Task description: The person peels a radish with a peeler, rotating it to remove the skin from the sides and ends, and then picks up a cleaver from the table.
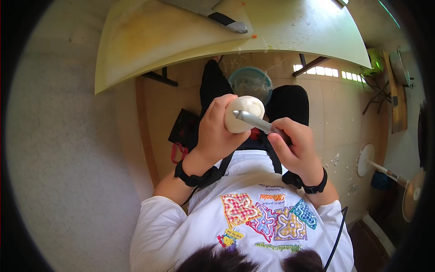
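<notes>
In front of my lap, my left hand (pixel 216 129) is wrapped round a peeled white radish (pixel 233 121), its rounded end facing up. My right hand (pixel 297 147) grips the handle of a metal peeler (pixel 258 121). The peeler's head lies over the radish's near side; whether the blade is cutting cannot be made out. Below, between my knees, a blue basin (pixel 232 80) holds pale peelings.
A pale table (pixel 290 36) stands ahead, with a cleaver (pixel 227 21) and a cutting board (pixel 158 27) on it. Scraps dot the tabletop and floor (pixel 337 158). On the right are a white fan (pixel 366 159) and a folding wooden table (pixel 395 90).
</notes>
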{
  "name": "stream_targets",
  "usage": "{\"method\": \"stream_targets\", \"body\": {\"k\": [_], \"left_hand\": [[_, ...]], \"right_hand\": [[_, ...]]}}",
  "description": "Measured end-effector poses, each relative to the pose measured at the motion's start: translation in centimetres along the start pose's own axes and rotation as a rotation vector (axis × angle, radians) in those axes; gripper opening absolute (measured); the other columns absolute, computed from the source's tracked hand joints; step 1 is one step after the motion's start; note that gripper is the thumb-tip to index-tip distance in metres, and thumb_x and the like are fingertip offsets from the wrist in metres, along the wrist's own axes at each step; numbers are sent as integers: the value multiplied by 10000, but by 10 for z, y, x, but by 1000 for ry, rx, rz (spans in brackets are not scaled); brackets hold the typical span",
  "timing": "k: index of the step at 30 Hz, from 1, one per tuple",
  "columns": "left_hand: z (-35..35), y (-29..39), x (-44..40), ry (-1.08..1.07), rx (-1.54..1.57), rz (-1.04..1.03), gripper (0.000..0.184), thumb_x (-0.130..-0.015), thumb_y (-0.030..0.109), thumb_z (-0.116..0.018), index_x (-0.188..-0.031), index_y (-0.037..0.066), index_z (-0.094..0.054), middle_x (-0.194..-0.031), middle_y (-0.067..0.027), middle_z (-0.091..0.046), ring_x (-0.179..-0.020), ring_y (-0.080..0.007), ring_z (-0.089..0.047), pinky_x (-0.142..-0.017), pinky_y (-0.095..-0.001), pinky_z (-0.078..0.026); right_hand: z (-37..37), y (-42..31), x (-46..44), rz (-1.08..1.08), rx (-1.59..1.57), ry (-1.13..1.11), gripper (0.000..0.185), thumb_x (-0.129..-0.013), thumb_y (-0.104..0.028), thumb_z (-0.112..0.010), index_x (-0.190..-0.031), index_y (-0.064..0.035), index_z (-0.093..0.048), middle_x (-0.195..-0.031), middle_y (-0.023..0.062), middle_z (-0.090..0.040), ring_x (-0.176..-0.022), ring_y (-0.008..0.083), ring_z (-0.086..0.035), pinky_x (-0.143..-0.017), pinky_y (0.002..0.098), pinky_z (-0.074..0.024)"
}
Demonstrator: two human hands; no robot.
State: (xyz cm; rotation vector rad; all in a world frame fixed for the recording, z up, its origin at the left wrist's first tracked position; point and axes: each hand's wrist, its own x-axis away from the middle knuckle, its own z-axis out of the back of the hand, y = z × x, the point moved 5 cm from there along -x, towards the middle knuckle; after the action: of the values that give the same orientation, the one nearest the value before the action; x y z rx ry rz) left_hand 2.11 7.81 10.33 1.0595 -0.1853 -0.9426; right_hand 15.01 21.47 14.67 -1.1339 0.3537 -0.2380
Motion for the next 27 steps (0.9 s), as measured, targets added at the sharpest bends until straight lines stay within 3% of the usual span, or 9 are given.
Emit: {"method": "stream_targets", "body": {"k": [3, 5, 16, 19, 21, 22, 24, 25, 27], "left_hand": [[3, -3, 1, 47, -10, 15, 706, -684, 61, -814, -1298, 44, -466, -1185, -135, -595, -1018, -256, -637, -886, -362, -520], [8, 0, 1, 140, -66, -38, 663, -677, 93, -813, -1252, 32, -489, -1131, -148, -597, -998, -347, -620, -851, -403, -523], [11, 1, 7, 231, -36, -52, 676, -653, 62, -814, -1248, 27, -495, -1125, -160, -602, -984, -352, -625, -846, -406, -521], [14, -1, 11, 206, -27, -62, 726, -650, 73, -844, -1273, 23, -475, -1167, -155, -587, -1020, -316, -618, -878, -391, -511], [17, 2, 13, 171, -36, -47, 775, -652, 90, -871, -1300, 18, -452, -1210, -153, -569, -1060, -280, -608, -910, -376, -499], [19, 16, 13, 134, -26, -187, 800, -642, 104, -890, -1303, 25, -445, -1202, -157, -575, -1054, -292, -609, -904, -382, -502], [20, 40, 9, 90, 64, -418, 857, -625, 132, -926, -1315, 49, -426, -1183, -165, -592, -1039, -317, -612, -889, -398, -510], [20, 41, 4, 100, 61, -419, 857, -625, 132, -926, -1315, 49, -426, -1183, -165, -592, -1039, -317, -612, -889, -398, -510], [19, 36, -3, 86, 60, -338, 829, -631, 111, -915, -1306, 54, -437, -1183, -165, -590, -1035, -309, -612, -890, -386, -509]], "right_hand": [[-14, -1, 2, 0, -16, -34, 145, -885, -127, -721, -907, -17, -630, -603, 73, -517, -491, 198, -488, -484, 296, -379], [-19, 2, 3, -48, -3, -31, 148, -893, -128, -714, -921, -16, -621, -602, 72, -515, -492, 197, -490, -484, 296, -379], [-31, 1, 3, -95, 35, -59, 129, -920, -125, -677, -896, -32, -591, -633, 107, -543, -513, 255, -531, -497, 324, -412], [-31, 2, 2, 32, 148, 9, 147, -922, -136, -673, -874, -35, -578, -645, 122, -562, -539, 300, -563, -502, 353, -427], [-19, 10, 0, -64, 187, 85, 148, -941, -157, -652, -876, -42, -586, -664, 136, -580, -571, 329, -587, -506, 379, -435], [-17, 24, -3, -157, 311, 15, 141, -961, -159, -623, -887, -43, -595, -681, 147, -590, -590, 350, -594, -506, 391, -433], [-20, 68, 10, -334, 168, 49, 191, -996, -186, -589, -887, -30, -597, -660, 123, -562, -562, 233, -551, -520, 337, -412], [-20, 86, 15, -393, 16, 104, 219, -1007, -204, -583, -882, -24, -590, -637, 98, -532, -549, 173, -515, -522, 314, -395], [-12, 108, 23, -348, -155, 251, 309, -1054, -259, -516, -852, -27, -551, -634, -46, -407, -580, 46, -383, -509, 244, -304]]}}
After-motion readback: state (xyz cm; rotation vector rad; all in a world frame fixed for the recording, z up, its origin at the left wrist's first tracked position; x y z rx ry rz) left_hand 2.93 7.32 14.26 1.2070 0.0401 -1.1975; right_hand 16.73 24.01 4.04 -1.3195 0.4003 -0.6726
